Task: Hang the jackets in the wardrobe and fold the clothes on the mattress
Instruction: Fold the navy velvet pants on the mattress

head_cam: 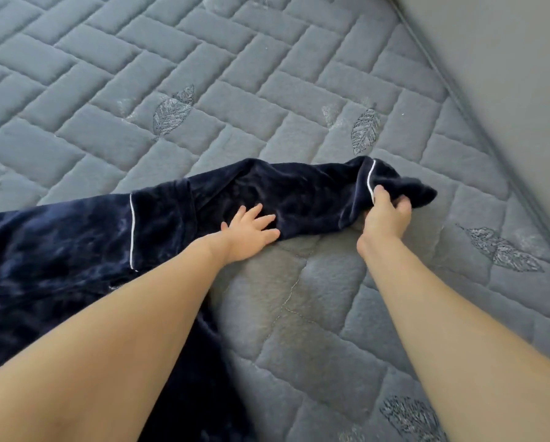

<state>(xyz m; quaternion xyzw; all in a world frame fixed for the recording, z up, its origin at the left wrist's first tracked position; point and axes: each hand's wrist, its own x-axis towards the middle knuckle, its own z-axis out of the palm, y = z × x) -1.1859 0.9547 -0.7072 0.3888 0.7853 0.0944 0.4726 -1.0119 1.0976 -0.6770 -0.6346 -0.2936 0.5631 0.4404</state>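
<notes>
Your bare forearms reach over the quilted grey mattress (299, 90). Your right hand (386, 215) pinches the white-piped cuff of the navy garment (76, 237), fingers curled round it; your left hand (249, 229) lies flat, fingers spread, on the sleeve, which stretches across the mattress.

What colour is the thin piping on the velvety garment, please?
White piping on the dark navy velvety garment, seen in the head view.

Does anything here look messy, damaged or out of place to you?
Nothing looks damaged or spilled. The navy garment lies partly spread on the mattress, its sleeve end bunched where the right hand grips the white-piped cuff. The left hand presses flat on the sleeve. That is ordinary for mid-folding.
</notes>
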